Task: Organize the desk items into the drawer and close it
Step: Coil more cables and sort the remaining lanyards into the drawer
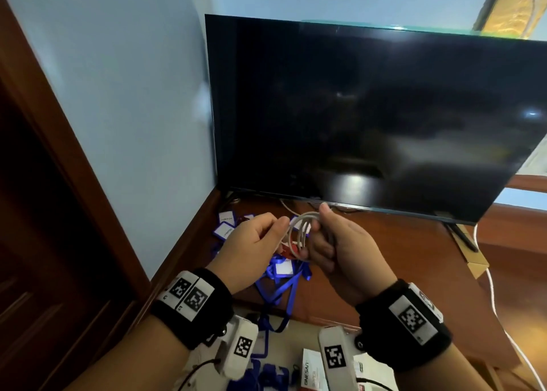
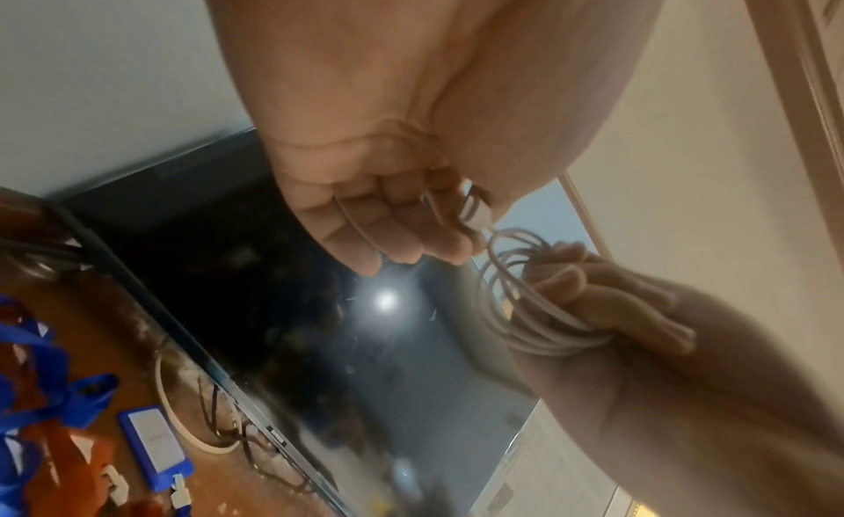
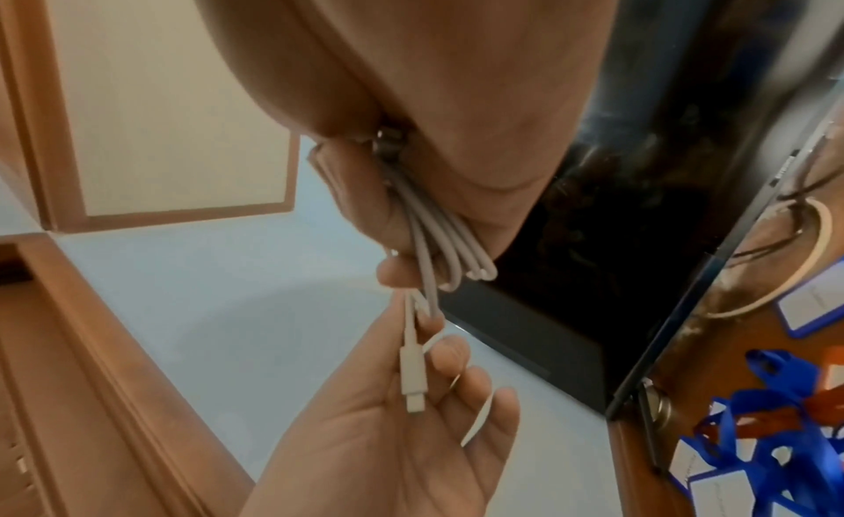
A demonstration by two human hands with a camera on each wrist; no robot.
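Observation:
A white charging cable [image 1: 299,233] is wound into a small coil and held in the air in front of the TV. My right hand [image 1: 318,236] grips the coil in its fist, and the loops [image 3: 438,236] stick out past the thumb. My left hand [image 1: 281,223] pinches the loose end between thumb and fingers, so the white connector [image 3: 413,377] lies over the left palm. Blue lanyards with badge holders [image 1: 284,275] lie tangled on the wooden desk [image 1: 384,257] under the hands. The open drawer [image 1: 284,343] shows at the bottom edge, below my wrists.
A large dark TV [image 1: 370,118] stands at the back of the desk, with cords behind its foot. Inside the drawer lie a white box [image 1: 310,373] and more blue lanyards [image 1: 260,376]. A dark wooden door frame [image 1: 44,183] runs along the left. A white cord [image 1: 491,287] hangs off the desk's right side.

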